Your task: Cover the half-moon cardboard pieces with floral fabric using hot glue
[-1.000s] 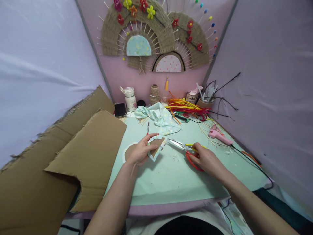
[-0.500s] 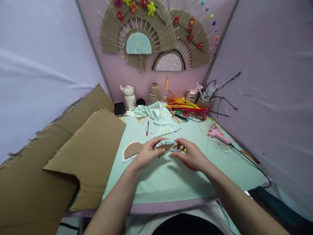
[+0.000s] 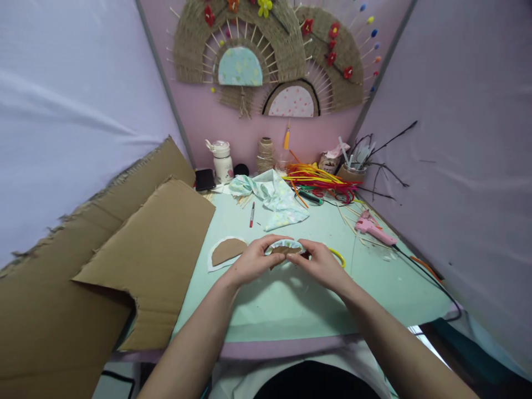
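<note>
My left hand (image 3: 251, 261) and my right hand (image 3: 321, 262) both pinch a small fabric-covered cardboard half-circle (image 3: 285, 247), held just above the mint-green table (image 3: 291, 305). The left grips its left end and the right grips its right end. A second cardboard half-circle on white fabric (image 3: 226, 252) lies flat to the left of my left hand. A yellow loop of the scissors handle (image 3: 337, 256) shows just behind my right hand; the rest of the scissors is hidden.
Large torn cardboard sheets (image 3: 141, 260) lean at the left. Pale fabric (image 3: 278, 197), a red pen (image 3: 251, 214), coloured pipe cleaners (image 3: 318, 178), a pink glue gun (image 3: 372, 228) with black cord, a twine spool (image 3: 265, 155) and a white jar (image 3: 222, 160) crowd the back. Woven fans hang on the wall.
My right hand left the scissors on the table and came left to grip the half-circle's right end. My left hand lifted the piece slightly right, uncovering the other half-circle.
</note>
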The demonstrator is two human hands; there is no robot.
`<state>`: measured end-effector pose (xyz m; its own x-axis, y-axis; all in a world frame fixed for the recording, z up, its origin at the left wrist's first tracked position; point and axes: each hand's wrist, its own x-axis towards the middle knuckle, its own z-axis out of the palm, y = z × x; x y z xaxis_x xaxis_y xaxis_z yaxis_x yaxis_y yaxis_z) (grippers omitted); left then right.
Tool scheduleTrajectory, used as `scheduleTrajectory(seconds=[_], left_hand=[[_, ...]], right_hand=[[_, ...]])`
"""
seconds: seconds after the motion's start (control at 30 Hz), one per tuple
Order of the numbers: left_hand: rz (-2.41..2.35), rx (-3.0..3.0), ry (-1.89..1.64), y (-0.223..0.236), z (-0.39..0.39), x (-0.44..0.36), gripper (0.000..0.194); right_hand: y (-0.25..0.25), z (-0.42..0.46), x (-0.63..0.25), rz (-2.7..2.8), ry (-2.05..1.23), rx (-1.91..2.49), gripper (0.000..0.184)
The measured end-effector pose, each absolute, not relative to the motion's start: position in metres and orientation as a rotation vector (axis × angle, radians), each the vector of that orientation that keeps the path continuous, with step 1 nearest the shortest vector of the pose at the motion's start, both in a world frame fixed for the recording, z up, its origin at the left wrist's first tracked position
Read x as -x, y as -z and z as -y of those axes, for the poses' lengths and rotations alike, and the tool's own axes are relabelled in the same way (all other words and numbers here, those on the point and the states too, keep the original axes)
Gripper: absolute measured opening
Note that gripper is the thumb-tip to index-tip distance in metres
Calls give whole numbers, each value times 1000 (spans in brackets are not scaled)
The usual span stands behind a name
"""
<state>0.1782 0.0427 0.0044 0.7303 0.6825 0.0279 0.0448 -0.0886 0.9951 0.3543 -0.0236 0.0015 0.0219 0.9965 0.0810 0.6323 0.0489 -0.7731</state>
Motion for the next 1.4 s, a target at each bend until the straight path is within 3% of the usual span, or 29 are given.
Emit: scheduleTrajectory(seconds=[0.13,0.33,0.63,0.87,1.0,1.1,1.27,1.4], left_hand=[[-660,-1404,-605,3,-45,-181,39],[-794,-1169,-707,11,-49,-182,47],[-867,-1683,-994,10,-46,-186,29],[-824,-1853,-1094,13,-45,-187,29],[-894,-1616,-1068,8,-45,-188,28],[-877,-1202,-949,3,-46,-188,38],[-776,-765,-877,-1,-51,-188,48],[-749,-656,-830,1,-55,-186,41]], right_hand=[[3,22,-359,1619,-923,1584,20],[15,23,-368,1406,-1090,1429,30],[24,25,-372,1397,-811,1520,21],[26,36,-404,1482,-466,1696,22],[27,42,-462,1428,-35,2014,29],[30,45,-514,1342,115,2191,34],[40,37,-569,1358,124,2426,42],[50,19,-587,1378,41,2525,39]])
